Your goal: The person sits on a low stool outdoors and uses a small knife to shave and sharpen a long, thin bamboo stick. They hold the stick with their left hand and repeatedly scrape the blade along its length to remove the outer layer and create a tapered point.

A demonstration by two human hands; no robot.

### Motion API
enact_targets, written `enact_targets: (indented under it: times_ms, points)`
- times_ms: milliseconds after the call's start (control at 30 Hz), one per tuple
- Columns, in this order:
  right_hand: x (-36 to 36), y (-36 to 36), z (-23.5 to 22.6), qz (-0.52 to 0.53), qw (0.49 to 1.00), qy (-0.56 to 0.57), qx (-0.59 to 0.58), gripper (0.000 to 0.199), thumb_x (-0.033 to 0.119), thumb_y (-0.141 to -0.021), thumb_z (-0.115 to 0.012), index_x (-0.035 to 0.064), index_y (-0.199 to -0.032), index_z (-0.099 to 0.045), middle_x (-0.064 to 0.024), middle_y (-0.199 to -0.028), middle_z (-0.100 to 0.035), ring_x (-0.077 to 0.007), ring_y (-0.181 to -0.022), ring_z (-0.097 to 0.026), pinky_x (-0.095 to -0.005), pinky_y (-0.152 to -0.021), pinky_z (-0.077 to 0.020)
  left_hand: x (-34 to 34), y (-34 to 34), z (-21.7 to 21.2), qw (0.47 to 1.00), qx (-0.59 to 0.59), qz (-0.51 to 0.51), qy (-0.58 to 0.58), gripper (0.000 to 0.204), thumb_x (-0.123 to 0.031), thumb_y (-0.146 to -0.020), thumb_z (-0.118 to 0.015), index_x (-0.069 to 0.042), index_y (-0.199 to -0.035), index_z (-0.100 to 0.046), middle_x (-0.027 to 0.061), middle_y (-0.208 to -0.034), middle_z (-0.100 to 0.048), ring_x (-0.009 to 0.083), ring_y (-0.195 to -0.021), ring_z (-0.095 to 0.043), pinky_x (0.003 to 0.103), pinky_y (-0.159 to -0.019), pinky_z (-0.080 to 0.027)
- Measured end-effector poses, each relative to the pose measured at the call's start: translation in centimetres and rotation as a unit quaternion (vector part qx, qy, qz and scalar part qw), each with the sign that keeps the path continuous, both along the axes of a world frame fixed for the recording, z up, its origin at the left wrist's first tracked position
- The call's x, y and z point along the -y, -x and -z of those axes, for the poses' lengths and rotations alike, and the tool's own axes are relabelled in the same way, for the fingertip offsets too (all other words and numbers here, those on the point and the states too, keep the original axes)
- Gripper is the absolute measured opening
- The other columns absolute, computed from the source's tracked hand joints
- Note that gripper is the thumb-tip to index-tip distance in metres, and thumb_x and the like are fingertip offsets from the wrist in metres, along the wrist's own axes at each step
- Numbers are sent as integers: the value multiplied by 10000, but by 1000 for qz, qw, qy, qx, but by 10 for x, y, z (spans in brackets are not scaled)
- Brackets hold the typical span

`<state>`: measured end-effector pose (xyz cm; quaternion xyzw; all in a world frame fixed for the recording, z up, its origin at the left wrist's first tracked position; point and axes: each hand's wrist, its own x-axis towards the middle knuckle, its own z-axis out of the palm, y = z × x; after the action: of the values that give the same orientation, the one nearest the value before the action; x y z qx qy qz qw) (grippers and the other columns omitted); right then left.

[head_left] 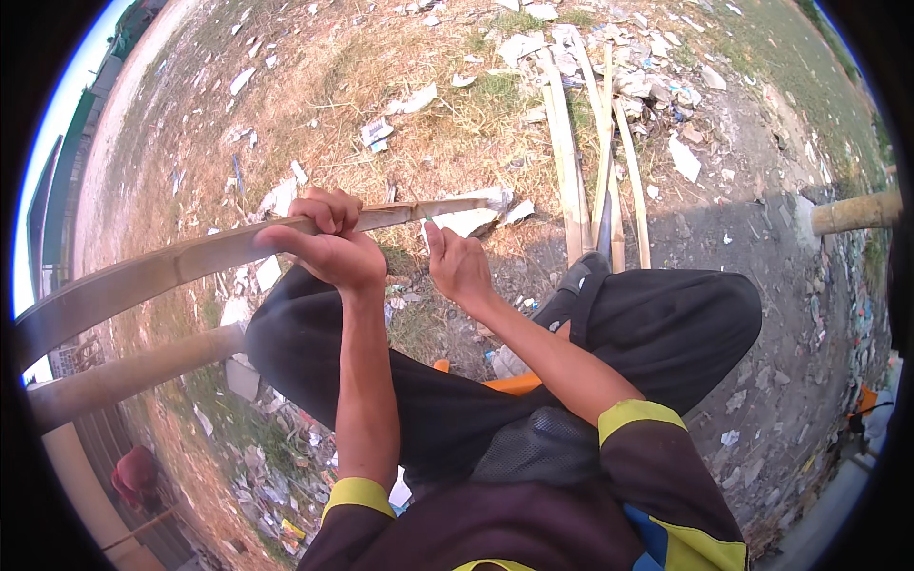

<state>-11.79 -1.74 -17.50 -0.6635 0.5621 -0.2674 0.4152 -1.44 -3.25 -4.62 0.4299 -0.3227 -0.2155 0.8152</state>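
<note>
Curling fingers over a bamboo strip (214,251), the left hand (335,244) grips left of centre; mid-frame, the right hand (461,268) pinches a mostly hidden green object (428,219).

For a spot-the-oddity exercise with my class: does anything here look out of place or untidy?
Yes: litter lies strewn over grass and bare ground, where it doesn't belong. Loose bamboo strips ahead lie untidily, some crossing. The held strip in the left hand looks curved, perhaps only from the lens.

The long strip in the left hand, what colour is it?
The strip is pale brown, shown best in the head view.
</note>
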Motion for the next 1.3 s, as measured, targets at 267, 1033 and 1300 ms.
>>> enact_targets:
  times_ms: [267, 1033, 1300]
  points:
    - [13, 39, 29, 69, 976, -113, -175, 664, 487, -942, -265, -25, -699, -610, -276, -661, -591, -425, -679, -604, -486, -658, -467, -4, 4, -2, 999, 2, 35, -5, 678, -740, -816, -198, -111, -571, -256, -11, -529, -226, 110, -461, -174, 255, -440, -176]
    - [31, 23, 58, -4, 989, -41, -139, 691, 525, -923, -259, -23, -787, -658, -277, -772, -620, -420, -780, -617, -492, -711, -486, -8, -27, 1, 998, -63, -19, -14, 683, -785, -770, -230, -138, -551, -209, -30, -512, -175, 100, -462, -159, 259, -456, -161]
    - [22, 124, 106, 136, 948, -142, -250, 593, 484, -928, -286, 1, -931, -630, -268, -829, -620, -413, -832, -605, -498, -753, -459, 6, -7, -2, 1000, -22, 22, -1, 680, -765, -791, -232, -127, -558, -237, -29, -523, -201, 105, -465, -142, 260, -454, -173]
